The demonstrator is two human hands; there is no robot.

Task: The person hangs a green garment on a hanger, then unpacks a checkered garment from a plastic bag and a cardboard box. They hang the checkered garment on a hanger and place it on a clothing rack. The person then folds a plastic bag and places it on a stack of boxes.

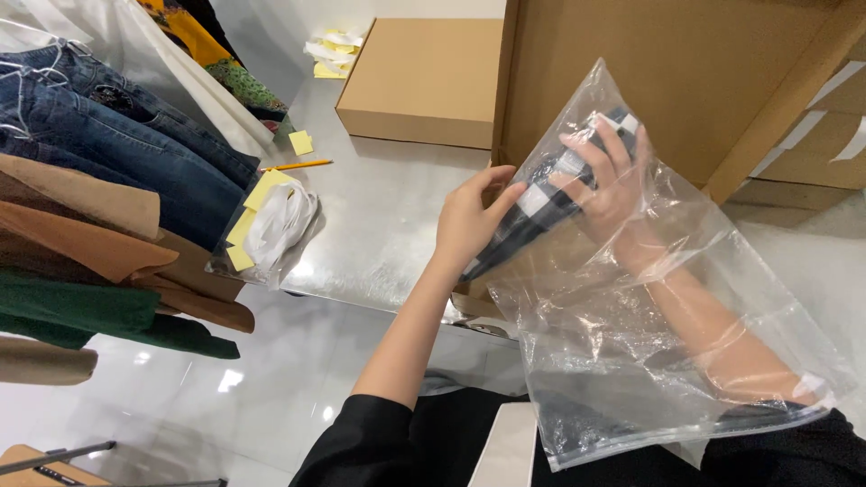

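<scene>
Your left hand (474,221) pinches the near end of the cloth (532,212) from outside the bag (631,343), fingers curled on it; your right hand (604,176) is inside the bag, clenched round the far end. Risks: the thin film could snag or tear over your right forearm if you push hard, and the cloth could slip from the left pinch and unroll, since that grip looks light. The cloth is a dark roll with white checks, held up in the air in front of the open box (667,81), above the table (379,225) edge. The bag is clear, crinkled, glossy.
</scene>
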